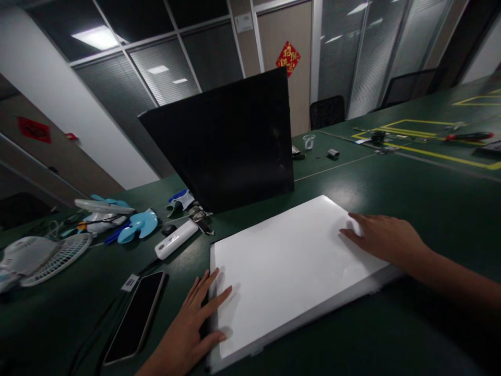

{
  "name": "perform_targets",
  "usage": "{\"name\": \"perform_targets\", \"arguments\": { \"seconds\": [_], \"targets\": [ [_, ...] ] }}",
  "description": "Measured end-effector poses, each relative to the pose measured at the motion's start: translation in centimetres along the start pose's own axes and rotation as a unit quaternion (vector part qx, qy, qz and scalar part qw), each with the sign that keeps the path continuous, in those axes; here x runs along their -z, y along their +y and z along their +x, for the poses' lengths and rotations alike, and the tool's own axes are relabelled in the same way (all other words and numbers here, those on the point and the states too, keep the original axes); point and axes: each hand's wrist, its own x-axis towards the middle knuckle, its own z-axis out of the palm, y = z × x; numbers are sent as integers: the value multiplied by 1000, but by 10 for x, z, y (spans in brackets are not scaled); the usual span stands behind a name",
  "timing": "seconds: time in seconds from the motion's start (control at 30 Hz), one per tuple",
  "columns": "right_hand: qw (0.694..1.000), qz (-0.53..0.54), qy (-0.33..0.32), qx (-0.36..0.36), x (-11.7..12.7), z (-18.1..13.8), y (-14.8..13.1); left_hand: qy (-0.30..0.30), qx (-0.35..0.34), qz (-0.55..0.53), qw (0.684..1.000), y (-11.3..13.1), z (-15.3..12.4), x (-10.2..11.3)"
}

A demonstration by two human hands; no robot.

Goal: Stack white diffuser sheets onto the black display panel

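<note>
A smooth white sheet [282,266] lies on a flat rectangular panel on the green table, and a pale rim of the panel shows along the near side. My left hand [193,318] rests at its left edge, fingers spread, some tips touching the white surface. At the right edge lies my right hand [385,237], its thumb and forefinger apart on the sheet; its other fingers are partly hidden. Behind the sheet, a large glossy black panel [230,141] stands tilted upright.
On the left are a smartphone [136,316], a white handheld device [176,238], a light-blue fan blade [139,225] and a white fan grille [58,258]. Farther right lie a red-and-black screwdriver [469,136], a small metal cylinder [333,153] and yellow tape lines [442,151].
</note>
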Motion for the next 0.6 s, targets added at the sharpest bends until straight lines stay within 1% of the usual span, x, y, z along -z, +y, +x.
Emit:
{"name": "perform_targets", "arguments": {
  "seconds": [0.07, 0.13, 0.27, 0.37, 0.43, 0.53, 0.6],
  "targets": [
    [1000, 30, 6, 2, -3, -3, -3, -6, -8, 4, 1000, -1, 0, -1],
    [999, 37, 5, 5, -5, -4, -7, -10, -16, 11, 1000, -1, 1, -2],
    [1000, -15, 2, 3, -8, -8, -15, -15, -23, 19, 999, -3, 3, -1],
    [1000, -9, 18, -1, -8, -10, -19, -22, -21, 20, 999, -3, 4, 0],
    [1000, 9, 21, -5, -6, -10, -16, -28, -21, 20, 999, -4, 4, 1],
    [999, 37, -11, -25, 1, 0, -4, -29, -22, 12, 999, -5, 4, 1],
    [991, 113, -36, -67, 6, 10, 7, -29, -25, 8, 999, -7, 3, 0]
  ]
}}
